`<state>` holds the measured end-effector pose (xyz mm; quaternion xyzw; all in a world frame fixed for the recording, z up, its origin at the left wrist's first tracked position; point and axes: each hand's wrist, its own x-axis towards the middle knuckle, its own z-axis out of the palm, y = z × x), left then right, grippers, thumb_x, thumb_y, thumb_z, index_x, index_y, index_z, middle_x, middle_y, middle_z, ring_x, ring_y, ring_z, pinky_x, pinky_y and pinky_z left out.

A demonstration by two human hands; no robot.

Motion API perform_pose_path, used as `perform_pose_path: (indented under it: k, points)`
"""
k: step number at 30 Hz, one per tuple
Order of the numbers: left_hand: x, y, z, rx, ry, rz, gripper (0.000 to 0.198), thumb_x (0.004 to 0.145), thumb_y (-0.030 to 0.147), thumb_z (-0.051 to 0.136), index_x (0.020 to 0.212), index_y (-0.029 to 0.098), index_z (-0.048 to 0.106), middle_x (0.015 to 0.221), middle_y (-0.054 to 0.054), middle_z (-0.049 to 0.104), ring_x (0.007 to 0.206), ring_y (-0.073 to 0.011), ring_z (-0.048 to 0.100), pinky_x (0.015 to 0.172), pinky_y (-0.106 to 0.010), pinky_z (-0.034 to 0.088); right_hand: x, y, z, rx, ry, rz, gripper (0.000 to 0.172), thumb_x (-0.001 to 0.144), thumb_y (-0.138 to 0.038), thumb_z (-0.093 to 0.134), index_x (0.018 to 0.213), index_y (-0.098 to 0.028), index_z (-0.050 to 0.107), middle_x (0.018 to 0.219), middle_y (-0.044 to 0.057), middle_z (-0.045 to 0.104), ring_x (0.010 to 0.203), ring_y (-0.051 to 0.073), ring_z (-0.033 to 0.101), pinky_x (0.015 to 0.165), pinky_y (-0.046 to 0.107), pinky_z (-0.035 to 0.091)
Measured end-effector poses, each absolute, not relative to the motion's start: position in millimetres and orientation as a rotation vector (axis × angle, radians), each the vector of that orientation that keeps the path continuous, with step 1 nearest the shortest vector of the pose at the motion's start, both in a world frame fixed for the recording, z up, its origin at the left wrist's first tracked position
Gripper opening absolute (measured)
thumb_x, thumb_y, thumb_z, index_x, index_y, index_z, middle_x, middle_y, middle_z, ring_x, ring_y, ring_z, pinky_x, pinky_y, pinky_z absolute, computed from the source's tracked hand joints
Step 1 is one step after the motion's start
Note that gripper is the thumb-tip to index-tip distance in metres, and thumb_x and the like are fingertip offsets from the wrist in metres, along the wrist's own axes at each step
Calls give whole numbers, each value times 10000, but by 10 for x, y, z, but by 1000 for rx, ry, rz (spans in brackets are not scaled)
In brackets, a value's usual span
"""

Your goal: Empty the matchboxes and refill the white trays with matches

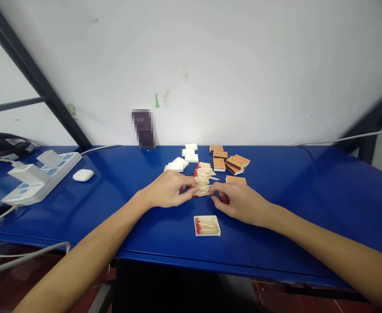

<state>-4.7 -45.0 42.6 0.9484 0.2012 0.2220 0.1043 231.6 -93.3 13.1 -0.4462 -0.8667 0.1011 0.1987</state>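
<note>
A pile of loose matches (204, 172) with red heads to the left lies on the blue desk. At the head ends of the nearest matches, my left hand (173, 189) has its thumb and index finger closed. My right hand (239, 200) curls its thumb and fingers in at the other ends of these matches. The fingertips partly hide what is pinched. Closer to me sits a white matchbox tray (219, 232) with a layer of matches inside, their heads also on the left.
Several white trays (177, 165) lie behind my left hand. Several orange-brown matchbox sleeves (219, 164) lie behind my right hand. At left are a power strip (60, 171) with plugs and cables and a white earbud case (83, 175). A blurred dark object (144, 129) leans on the wall.
</note>
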Motion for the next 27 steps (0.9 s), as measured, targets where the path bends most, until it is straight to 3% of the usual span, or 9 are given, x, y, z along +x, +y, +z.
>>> perform_pose_path:
  k: [4, 8, 12, 20, 27]
  points:
    - [-99, -378, 390, 2740, 585, 572, 157, 835, 182, 549, 876, 176, 701, 539, 64, 500, 485, -67, 466, 543, -204, 367, 2314, -917, 74, -1203, -2426, 263, 300, 883, -188, 543, 1177, -184, 603, 652, -21, 581, 566, 138, 515, 550, 239, 344]
    - [-93, -401, 367, 2786, 595, 662, 135, 766, 266, 618, 820, 165, 690, 548, 54, 514, 493, -82, 472, 534, -225, 368, 2291, -868, 37, -1249, -2392, 284, 478, 876, -217, 582, 1350, -207, 518, 653, -34, 575, 567, 145, 514, 534, 241, 337]
    - [-68, -432, 352, 2907, 652, 722, 243, 781, 351, 600, 908, 163, 688, 607, 23, 595, 536, -118, 520, 537, -250, 379, 2245, -808, 7, -1251, -2335, 301, 363, 874, -253, 603, 1234, -208, 591, 608, -52, 545, 526, 130, 484, 527, 242, 322]
    - [-8, -412, 295, 3055, 761, 478, 438, 875, 430, 577, 1244, 194, 607, 856, -30, 695, 763, -189, 645, 677, -298, 465, 2262, -731, -75, -1180, -2276, 294, 174, 886, -220, 594, 1051, -183, 636, 556, -59, 522, 504, 120, 463, 546, 246, 330]
    - [-5, -400, 280, 3099, 783, 482, 365, 914, 438, 531, 1156, 186, 636, 810, -32, 675, 767, -195, 632, 677, -299, 448, 2267, -731, -74, -1129, -2271, 238, 115, 884, -217, 595, 976, -191, 658, 542, -52, 529, 495, 120, 460, 542, 241, 332]
